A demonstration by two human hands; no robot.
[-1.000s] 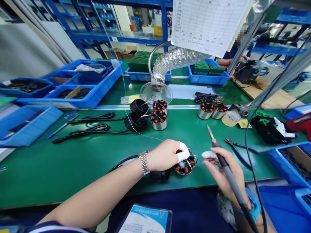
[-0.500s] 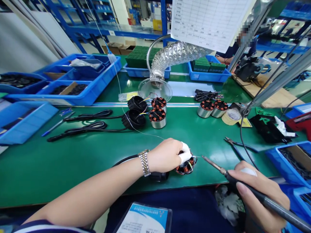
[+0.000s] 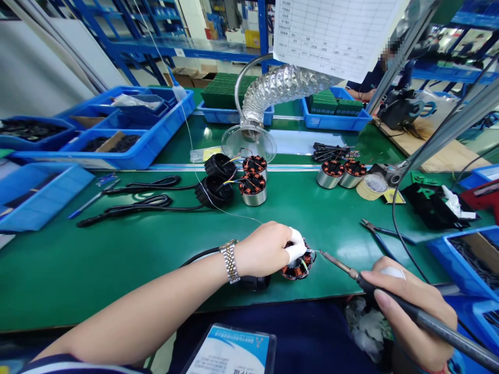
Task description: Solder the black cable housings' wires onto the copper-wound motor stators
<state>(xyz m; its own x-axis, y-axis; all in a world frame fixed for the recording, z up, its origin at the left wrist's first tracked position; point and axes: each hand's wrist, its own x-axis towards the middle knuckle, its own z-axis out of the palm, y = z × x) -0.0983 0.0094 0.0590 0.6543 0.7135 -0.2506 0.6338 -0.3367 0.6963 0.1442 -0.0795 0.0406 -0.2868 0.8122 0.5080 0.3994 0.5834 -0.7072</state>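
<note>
My left hand (image 3: 273,248), with white finger cots on the fingertips, pinches a thin solder wire (image 3: 249,216) over a motor stator (image 3: 299,270) with copper windings. The wire's bright end pokes out to the right of the fingers. A soldering iron (image 3: 338,263) lies in my right hand (image 3: 413,306), gripped like a pen, its tip at or very near that bright end. A black round cap (image 3: 254,282) sits beside the stator, partly hidden under my left wrist. Whether the fingers also pinch one of the stator's leads is hidden.
Two wired stators (image 3: 253,191) with black caps (image 3: 214,192) stand behind my left hand. Farther right are more stators (image 3: 330,175), a round tin (image 3: 371,186) and cutting pliers (image 3: 380,236). A fume duct (image 3: 280,93) hangs above. Blue bins (image 3: 132,150) line the left; a co-worker (image 3: 374,78) sits beyond.
My right hand has moved slightly left, bringing the soldering iron's tip closer to the wire end at the stator. My left hand stays almost in place.
</note>
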